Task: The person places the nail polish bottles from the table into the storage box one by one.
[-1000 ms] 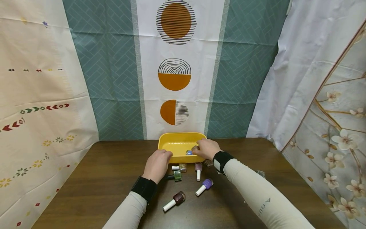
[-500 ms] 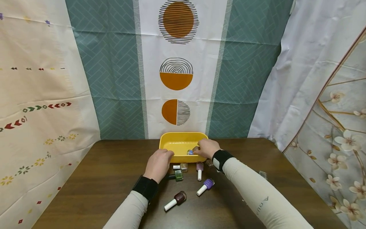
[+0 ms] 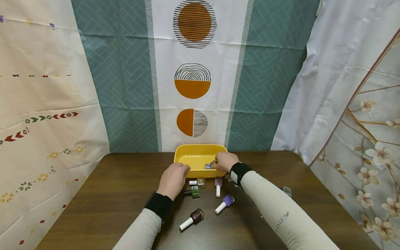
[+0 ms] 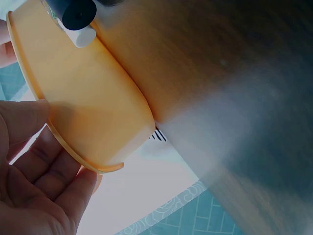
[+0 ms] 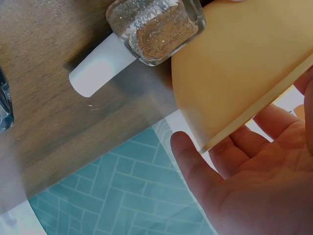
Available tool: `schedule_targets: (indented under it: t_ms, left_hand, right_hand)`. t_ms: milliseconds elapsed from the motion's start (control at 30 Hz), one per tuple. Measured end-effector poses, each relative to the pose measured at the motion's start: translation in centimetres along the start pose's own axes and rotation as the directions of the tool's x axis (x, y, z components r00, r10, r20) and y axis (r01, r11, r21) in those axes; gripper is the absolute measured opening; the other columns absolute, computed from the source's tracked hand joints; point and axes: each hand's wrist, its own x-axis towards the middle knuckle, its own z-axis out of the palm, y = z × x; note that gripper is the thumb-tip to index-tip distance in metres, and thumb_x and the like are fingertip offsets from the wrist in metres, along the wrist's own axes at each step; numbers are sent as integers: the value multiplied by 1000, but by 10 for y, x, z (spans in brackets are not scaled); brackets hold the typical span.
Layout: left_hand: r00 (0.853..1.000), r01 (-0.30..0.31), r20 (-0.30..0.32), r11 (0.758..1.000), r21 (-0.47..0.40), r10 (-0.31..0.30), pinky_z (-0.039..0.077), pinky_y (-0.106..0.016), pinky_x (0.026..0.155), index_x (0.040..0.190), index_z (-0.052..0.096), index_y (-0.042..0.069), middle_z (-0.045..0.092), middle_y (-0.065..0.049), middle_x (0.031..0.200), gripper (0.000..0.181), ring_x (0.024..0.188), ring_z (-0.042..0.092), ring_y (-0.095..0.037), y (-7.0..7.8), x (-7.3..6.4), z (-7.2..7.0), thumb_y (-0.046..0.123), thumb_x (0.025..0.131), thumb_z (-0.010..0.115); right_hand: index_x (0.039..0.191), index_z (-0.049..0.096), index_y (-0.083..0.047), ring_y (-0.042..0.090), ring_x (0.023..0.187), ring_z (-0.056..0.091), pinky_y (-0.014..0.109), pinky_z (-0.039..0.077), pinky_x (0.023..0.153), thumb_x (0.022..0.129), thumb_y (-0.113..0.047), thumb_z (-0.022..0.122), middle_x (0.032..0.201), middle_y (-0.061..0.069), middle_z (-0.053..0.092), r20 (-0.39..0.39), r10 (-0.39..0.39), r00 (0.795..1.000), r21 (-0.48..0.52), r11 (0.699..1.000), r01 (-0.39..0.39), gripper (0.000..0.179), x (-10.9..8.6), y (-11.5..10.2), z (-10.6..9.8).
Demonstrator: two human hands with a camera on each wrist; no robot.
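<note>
The yellow plastic tub (image 3: 201, 174) was seen, in the head view, at the far edge of the wooden table (image 3: 93, 194), against the patterned curtain (image 3: 126, 76). Its front rim was gripped near the left corner by the left hand (image 3: 173, 178), whose fingers were folded over the edge. The right hand (image 3: 227, 162) was reached over the rim near the right corner, and a brown nail polish bottle (image 3: 213, 163) was pinched between its fingertips inside the tub. Beside it a blue bottle (image 3: 207, 166) was held in the tub, partly hidden by the rim. Outside, just in front of the wall, a gold glitter bottle (image 3: 200, 183) and a mauve bottle (image 3: 218, 181) were laid; nearer were placed a green bottle (image 3: 195, 191), a purple bottle (image 3: 228, 200) and a dark maroon bottle (image 3: 197, 215).

In the left wrist view, the rim was clasped narrowly between thumb and fingers, and a black cap (image 4: 79, 14) and a white cap (image 4: 84, 37) were shown near the outer wall.

In the right wrist view, the right fingers were seen partly behind the rim, their tips hidden. A coppery glitter bottle (image 5: 164, 32) was positioned just beside the tub.
</note>
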Motion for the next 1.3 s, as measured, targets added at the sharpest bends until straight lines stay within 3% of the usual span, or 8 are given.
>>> schedule_targets:
  t_ms: [367,767,900,1000,1100,1300]
  left_hand:
    - [1000,6,2,1000,-13,-6,62,-44,88,105,83,7,74,-7,91,8,89,67,-26,1,-1,-1,4,98,83]
    - [1000,-5,-10,1000,-6,5,62,-44,87,105,83,7,74,-7,91,8,88,67,-26,0,-1,0,3,98,83]
    - [1000,-8,-12,1000,-4,8,62,-44,87,105,83,7,74,-7,91,8,88,68,-27,0,-1,1,3,98,83]
    - [1000,-4,-7,1000,-9,4,62,-45,87,106,83,7,74,-7,92,9,89,68,-27,0,-1,2,4,99,82]
    - [1000,1,-3,1000,-12,-1,62,-45,88,107,83,8,74,-7,92,9,89,67,-27,0,-1,2,4,99,82]
    - [1000,2,0,1000,-11,-2,62,-44,86,106,83,7,73,-6,90,8,87,66,-26,0,-1,0,4,99,82]
  right_hand:
    - [66,50,-17,14,61,45,31,33,60,100,-39,83,63,-3,37,9,-12,1000,11,1000,12,53,3,2,2]
    - [68,59,-16,13,62,45,30,32,59,101,-40,82,62,-4,39,29,-37,999,26,999,37,46,4,6,3]
    - [87,78,-13,15,71,57,32,42,64,102,-41,81,73,-3,60,23,-37,999,13,999,37,32,4,7,4]
    - [116,83,-9,20,90,70,37,56,77,102,-42,80,102,2,79,14,-38,999,2,999,38,36,3,9,5]
    - [135,77,-5,27,111,74,46,61,93,103,-42,79,129,10,78,-4,-40,999,16,999,40,48,0,10,5]
    - [144,72,-5,34,126,70,52,58,105,106,-42,76,139,13,74,-69,-46,997,55,997,50,53,-5,10,4]
